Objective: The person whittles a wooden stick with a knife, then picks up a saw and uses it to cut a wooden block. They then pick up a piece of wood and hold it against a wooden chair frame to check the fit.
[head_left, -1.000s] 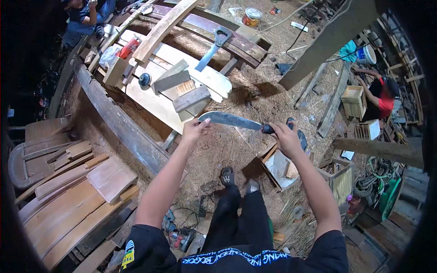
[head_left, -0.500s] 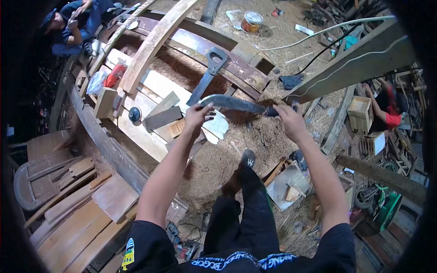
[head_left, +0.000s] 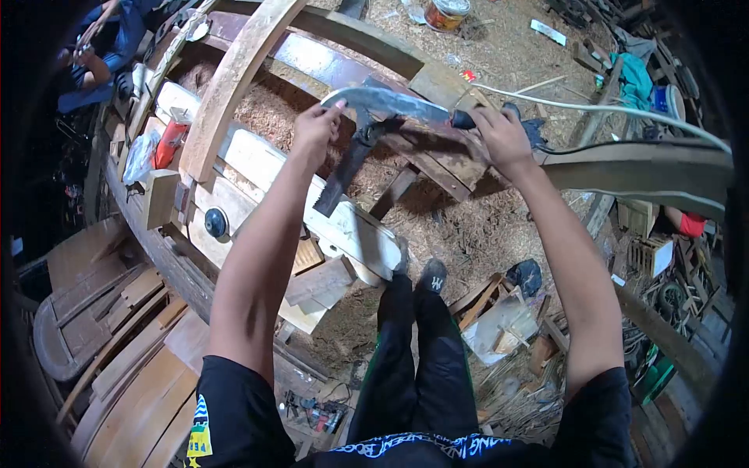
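Observation:
A machete (head_left: 390, 104) with a long curved blade is held level in front of me between both hands. My right hand (head_left: 499, 136) is wrapped around its dark handle at the right end. At the blade's tip, on the left, my left hand (head_left: 316, 129) is closed with the fingertips on the metal. Beneath the machete, a handsaw (head_left: 343, 175) rests across the boards, its handle partly hidden by the blade. A reddish-brown plank (head_left: 312, 56) lies behind the machete.
A curved timber (head_left: 234, 86) crosses the work at left, near a red bottle (head_left: 169, 143) and a round black object (head_left: 215, 222). A thick beam (head_left: 647, 168) and white cable (head_left: 593, 109) run at right. A person (head_left: 105, 54) sits upper left. Sawdust covers the ground.
Both hands and the machete have moved forward, and the blade now passes over the saw's handle. My feet have come side by side. The camera view has shifted.

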The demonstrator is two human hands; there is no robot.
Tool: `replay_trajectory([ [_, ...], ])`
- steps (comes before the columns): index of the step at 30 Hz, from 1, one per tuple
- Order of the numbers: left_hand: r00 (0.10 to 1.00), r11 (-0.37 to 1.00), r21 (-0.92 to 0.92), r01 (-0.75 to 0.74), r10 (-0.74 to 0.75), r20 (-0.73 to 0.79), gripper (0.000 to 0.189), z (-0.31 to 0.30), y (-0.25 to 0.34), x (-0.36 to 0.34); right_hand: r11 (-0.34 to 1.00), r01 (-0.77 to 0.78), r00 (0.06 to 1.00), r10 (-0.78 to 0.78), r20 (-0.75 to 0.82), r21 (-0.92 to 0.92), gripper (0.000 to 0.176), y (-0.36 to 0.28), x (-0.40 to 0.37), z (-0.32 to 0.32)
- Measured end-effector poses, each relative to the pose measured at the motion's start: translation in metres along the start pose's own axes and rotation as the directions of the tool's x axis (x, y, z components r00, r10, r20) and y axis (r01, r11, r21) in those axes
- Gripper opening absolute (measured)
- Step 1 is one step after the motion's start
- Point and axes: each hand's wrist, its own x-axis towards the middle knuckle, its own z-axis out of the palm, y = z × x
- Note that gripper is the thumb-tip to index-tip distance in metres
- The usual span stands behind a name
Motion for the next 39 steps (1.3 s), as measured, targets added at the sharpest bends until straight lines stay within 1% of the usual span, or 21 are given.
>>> replay_trajectory([
  [2,0.999,0.998,-0.050,-0.028,0.025,-0.048,0.024,-0.010,0.004,0.023,1.000,0.022,0.999,-0.022,-0.024,0.019,0.032,0.005,0.024,0.022],
  [6,0.995,0.997,-0.080,-0.006,-0.002,-0.095,0.025,-0.034,0.008,0.063,0.997,-0.009,1.000,0.008,0.011,0.073,0.032,-0.001,0.068,0.046],
  [8,0.995,0.993,-0.119,0.001,-0.013,-0.101,0.026,-0.039,0.006,0.078,0.998,-0.030,0.999,0.030,-0.016,0.046,0.032,0.000,0.087,0.059],
  [9,0.993,0.991,-0.132,0.006,-0.021,-0.118,0.026,-0.042,0.006,0.086,0.998,-0.051,0.998,0.050,0.037,0.041,0.036,0.000,0.095,0.063],
  [10,0.990,0.989,-0.144,0.012,-0.032,-0.135,0.026,-0.045,0.005,0.094,0.998,-0.053,0.998,0.050,0.046,0.045,0.036,0.002,0.101,0.068],
  [12,0.990,0.988,-0.153,0.018,-0.039,-0.136,0.025,-0.050,0.004,0.107,1.000,-0.027,1.000,0.027,0.003,0.013,0.040,0.008,0.114,0.082],
  [13,0.991,0.986,-0.164,0.015,-0.037,-0.132,0.025,-0.051,0.005,0.112,1.000,-0.019,0.999,0.020,0.034,-0.014,0.045,0.013,0.120,0.089],
  [14,0.991,0.984,-0.175,0.009,-0.032,-0.128,0.025,-0.053,0.006,0.116,1.000,-0.015,0.999,0.015,0.040,-0.012,0.045,0.016,0.125,0.095],
  [15,0.987,0.989,-0.145,0.017,-0.040,-0.154,0.025,-0.053,0.007,0.121,1.000,-0.015,0.999,0.016,0.041,-0.025,0.041,0.019,0.131,0.098],
  [17,0.986,0.990,-0.137,0.021,-0.043,-0.160,0.025,-0.054,0.007,0.124,0.999,-0.011,0.999,0.012,0.044,-0.036,0.038,0.018,0.137,0.104],
  [19,0.986,0.992,-0.126,0.025,-0.045,-0.163,0.025,-0.056,0.004,0.127,0.999,-0.039,0.997,0.038,0.069,0.011,0.048,0.013,0.141,0.111],
  [21,0.986,0.990,-0.143,0.002,-0.026,-0.166,0.025,-0.060,-0.004,0.124,1.000,-0.030,0.998,0.029,0.064,0.007,0.047,0.013,0.139,0.112],
  [24,0.988,0.990,-0.137,0.030,-0.050,-0.146,0.025,-0.066,-0.014,0.114,1.000,-0.022,0.998,0.022,0.058,0.013,0.046,0.009,0.131,0.110],
  [25,0.992,0.995,-0.102,0.009,-0.022,-0.128,0.025,-0.067,-0.019,0.107,1.000,-0.024,0.998,0.023,0.055,0.018,0.045,0.008,0.129,0.106],
  [26,0.991,0.994,-0.106,0.007,-0.021,-0.129,0.025,-0.068,-0.022,0.101,1.000,-0.020,0.998,0.019,0.055,0.015,0.045,0.007,0.127,0.101],
  [28,0.993,0.986,-0.153,0.063,-0.077,-0.088,0.025,-0.068,-0.030,0.093,1.000,-0.013,0.992,0.009,0.122,0.025,0.040,0.008,0.126,0.093],
  [29,0.988,0.983,-0.161,0.086,-0.104,-0.110,0.025,-0.067,-0.034,0.092,1.000,-0.010,0.992,0.007,0.124,0.022,0.040,0.009,0.127,0.091],
  [32,0.982,0.981,-0.168,0.100,-0.125,-0.143,0.023,-0.065,-0.036,0.088,0.999,0.007,0.990,-0.012,0.141,0.033,0.039,0.011,0.128,0.090],
  [36,0.982,0.974,-0.188,0.126,-0.149,-0.119,0.021,-0.065,-0.033,0.085,1.000,-0.006,0.991,0.002,0.137,0.031,0.039,0.011,0.131,0.092],
  [38,0.983,0.946,-0.306,0.109,-0.148,-0.108,0.019,-0.064,-0.030,0.083,0.999,-0.011,0.991,0.006,0.131,0.041,0.038,0.009,0.131,0.091],
  [39,0.983,0.946,-0.306,0.107,-0.146,-0.109,0.019,-0.067,-0.033,0.084,0.999,-0.013,0.991,0.007,0.131,0.045,0.037,0.009,0.132,0.091],
])
